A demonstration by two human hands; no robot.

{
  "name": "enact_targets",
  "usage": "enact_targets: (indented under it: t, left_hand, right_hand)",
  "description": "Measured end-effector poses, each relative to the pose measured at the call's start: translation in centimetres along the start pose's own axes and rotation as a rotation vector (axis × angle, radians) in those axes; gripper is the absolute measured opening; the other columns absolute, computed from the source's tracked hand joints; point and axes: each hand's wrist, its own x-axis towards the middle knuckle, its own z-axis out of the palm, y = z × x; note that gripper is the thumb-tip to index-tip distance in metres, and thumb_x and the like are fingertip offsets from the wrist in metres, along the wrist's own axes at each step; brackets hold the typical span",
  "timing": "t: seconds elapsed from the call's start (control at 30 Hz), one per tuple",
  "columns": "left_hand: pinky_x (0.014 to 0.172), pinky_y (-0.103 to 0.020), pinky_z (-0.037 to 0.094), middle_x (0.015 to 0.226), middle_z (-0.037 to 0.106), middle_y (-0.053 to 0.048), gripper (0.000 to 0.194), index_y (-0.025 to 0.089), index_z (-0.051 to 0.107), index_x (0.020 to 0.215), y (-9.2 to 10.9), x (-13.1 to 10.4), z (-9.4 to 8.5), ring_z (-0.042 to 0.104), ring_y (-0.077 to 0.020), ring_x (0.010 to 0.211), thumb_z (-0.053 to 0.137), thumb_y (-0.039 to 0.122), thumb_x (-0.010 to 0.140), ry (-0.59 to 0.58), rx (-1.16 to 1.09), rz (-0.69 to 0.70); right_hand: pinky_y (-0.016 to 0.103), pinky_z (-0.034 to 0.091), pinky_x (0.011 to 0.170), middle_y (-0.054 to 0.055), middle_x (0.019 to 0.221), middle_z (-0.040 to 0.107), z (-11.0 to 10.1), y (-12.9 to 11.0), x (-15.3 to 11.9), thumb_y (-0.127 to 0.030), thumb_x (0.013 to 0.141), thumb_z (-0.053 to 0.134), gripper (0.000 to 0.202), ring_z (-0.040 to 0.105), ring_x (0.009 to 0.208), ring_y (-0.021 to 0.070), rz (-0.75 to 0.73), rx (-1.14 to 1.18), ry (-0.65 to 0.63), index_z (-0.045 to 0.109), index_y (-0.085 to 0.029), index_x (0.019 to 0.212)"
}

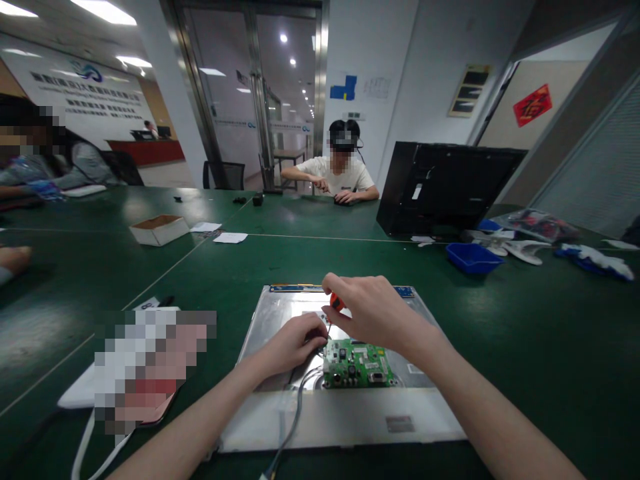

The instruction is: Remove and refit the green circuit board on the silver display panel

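Observation:
A flat metal-backed display panel (350, 417) lies in front of me, with a green circuit board (357, 365) on its back. In my right hand (380, 310), above the board, is an orange-handled screwdriver (338, 302). Its thin shaft points down toward the board's upper left corner. My left hand (295, 343) rests at that corner, fingers drawn together close to the screwdriver tip; what they pinch is hidden. A grey cable (300, 400) runs from beside the board over the panel's near edge. Along the far edge sits a narrow blue circuit strip (405, 291).
To the left lie a white item and a pink item (167, 367) with a white cable. An open cardboard box (159, 230) and papers (230, 237) are farther off. At right stand a black monitor (445, 190) and a blue tray (474, 258), near gloves (597, 260). A co-worker (345, 170) sits opposite.

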Motion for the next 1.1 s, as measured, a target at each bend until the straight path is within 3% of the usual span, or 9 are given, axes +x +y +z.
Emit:
enact_targets:
  t: [0.33, 0.83, 1.1]
  left_hand:
    - [0.072, -0.028, 0.043, 0.087, 0.062, -0.003, 0.005, 0.017, 0.059, 0.087, 0.31, 0.04, -0.17, 0.055, -0.0175, 0.079, 0.055, 0.015, 0.086, -0.015, 0.013, -0.014]
    - [0.073, -0.029, 0.044, 0.087, 0.062, -0.003, 0.006, 0.017, 0.060, 0.088, 0.07, 0.10, -0.09, 0.055, -0.0176, 0.079, 0.055, 0.013, 0.086, -0.009, 0.002, 0.014]
    - [0.073, -0.028, 0.044, 0.086, 0.063, -0.003, 0.007, 0.017, 0.062, 0.086, 0.06, 0.08, -0.08, 0.056, -0.0176, 0.080, 0.056, 0.013, 0.086, -0.018, 0.004, -0.008]
  right_hand:
    - [0.026, 0.019, 0.049, 0.000, 0.078, 0.067, -0.07, -0.03, 0.04, -0.036, 0.087, 0.053, 0.016, 0.054, 0.060, 0.0123, -0.007, 0.019, -0.023, 0.049, -0.021, 0.092]
    - [0.027, 0.020, 0.051, 0.001, 0.082, 0.066, -0.25, -0.15, -0.13, -0.023, 0.082, 0.051, 0.012, 0.053, 0.062, 0.0123, -0.016, 0.036, -0.023, 0.049, -0.019, 0.093]
    - [0.027, 0.019, 0.050, -0.001, 0.074, 0.066, 0.19, 0.15, 0.13, -0.035, 0.086, 0.054, 0.016, 0.053, 0.058, 0.0124, 0.011, 0.033, -0.016, 0.049, -0.020, 0.091]
